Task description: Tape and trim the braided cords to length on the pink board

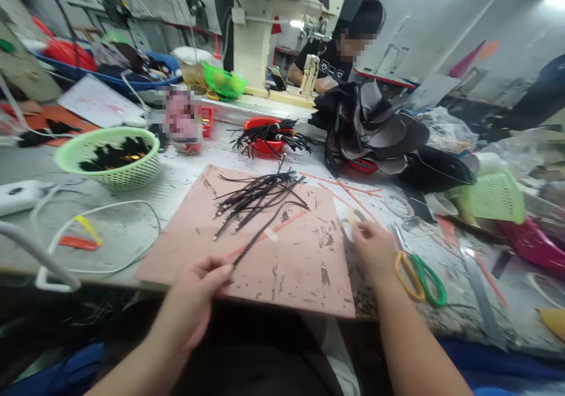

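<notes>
My left hand pinches the near end of a thin black strap that lies slanted across a pink work board. A loose bundle of similar black straps rests on the board's far part. My right hand hovers at the board's right edge with fingers curled round a small pale object I cannot make out. Scissors with yellow and green handles lie just right of that hand.
A green basket with dark pieces stands at the left, a red bowl of black straps behind the board, a heap of dark leather pieces at the right. White cables trail left. Another person sits at a sewing machine beyond.
</notes>
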{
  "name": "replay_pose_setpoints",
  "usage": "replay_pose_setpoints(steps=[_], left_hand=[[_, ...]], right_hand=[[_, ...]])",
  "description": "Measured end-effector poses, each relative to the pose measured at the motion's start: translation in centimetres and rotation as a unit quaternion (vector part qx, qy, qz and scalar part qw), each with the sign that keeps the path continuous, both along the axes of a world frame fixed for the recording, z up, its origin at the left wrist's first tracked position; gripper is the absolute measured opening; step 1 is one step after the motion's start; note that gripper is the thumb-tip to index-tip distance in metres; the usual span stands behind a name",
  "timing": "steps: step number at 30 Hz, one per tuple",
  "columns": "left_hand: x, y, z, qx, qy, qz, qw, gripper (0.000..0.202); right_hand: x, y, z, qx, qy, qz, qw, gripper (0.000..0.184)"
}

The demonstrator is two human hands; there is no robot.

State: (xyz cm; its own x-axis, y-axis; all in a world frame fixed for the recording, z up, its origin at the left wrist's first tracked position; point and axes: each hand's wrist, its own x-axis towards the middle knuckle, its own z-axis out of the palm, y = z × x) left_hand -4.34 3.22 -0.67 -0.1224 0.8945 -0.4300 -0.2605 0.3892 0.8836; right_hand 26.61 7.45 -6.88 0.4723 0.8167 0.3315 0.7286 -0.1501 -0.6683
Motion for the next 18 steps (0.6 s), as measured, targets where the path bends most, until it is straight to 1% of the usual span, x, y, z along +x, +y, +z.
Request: replay_pose_setpoints(steps=[1, 2, 3, 4, 5, 7, 8, 10, 12, 14, 15, 17, 18], left_hand=[[1.2, -0.1, 0.4, -0.009, -0.043, 0.004, 0.999, 0.016], [2.4, -0.2, 0.6, -0.009, -0.083, 0.004, 0.997, 0.015], [3.5, -0.4, 0.7, -0.006, -0.114, -0.011, 0.993, 0.013], [4.5, -0.7, 0.8, -0.007, -0.137, -0.031, 0.990, 0.012], [5.3, -1.0, 0.9, -0.009, -0.151, -0.051, 0.987, 0.011], [6.6, -1.8, 1.0, -0.016, -0.182, -0.089, 0.979, 0.013], [7.1, -2.3, 1.0, -0.019, -0.197, -0.106, 0.974, 0.014], [7.4, -3.1, 1.1, -0.017, -0.219, -0.140, 0.965, 0.016], [7.4, -3.8, 1.1, 0.000, -0.214, -0.168, 0.962, 0.015], [7.2, -4.3, 0.9, 0.019, -0.194, -0.179, 0.964, 0.014], [7.2, -4.4, 0.8, 0.025, -0.181, -0.178, 0.967, 0.014], [7.2, -4.5, 0.5, 0.030, -0.158, -0.169, 0.972, 0.014], [7.2, -4.6, 0.5, 0.029, -0.149, -0.163, 0.975, 0.014]], right_hand=[[-0.9, -0.6, 0.6, 0.060, 0.078, -0.020, 0.995, 0.019], [-2.0, -1.4, 1.2, 0.129, 0.179, -0.035, 0.975, 0.018], [-3.3, -2.4, 1.8, 0.195, 0.277, -0.034, 0.940, 0.017], [-4.7, -3.5, 2.4, 0.223, 0.348, -0.005, 0.910, 0.018], [-6.2, -4.6, 2.9, 0.238, 0.380, 0.030, 0.893, 0.017], [-9.1, -6.7, 3.5, 0.273, 0.373, 0.112, 0.880, 0.022], [-10.3, -7.5, 3.5, 0.283, 0.346, 0.140, 0.884, 0.025], [-11.9, -8.4, 3.3, 0.287, 0.292, 0.164, 0.897, 0.027], [-12.5, -8.8, 2.8, 0.278, 0.285, 0.181, 0.899, 0.020], [-12.6, -9.0, 2.2, 0.274, 0.316, 0.213, 0.883, 0.008], [-12.6, -9.2, 1.9, 0.273, 0.325, 0.227, 0.876, 0.005], [-12.6, -9.5, 1.5, 0.270, 0.318, 0.243, 0.876, 0.007], [-12.6, -9.6, 1.3, 0.259, 0.301, 0.248, 0.884, 0.008]])
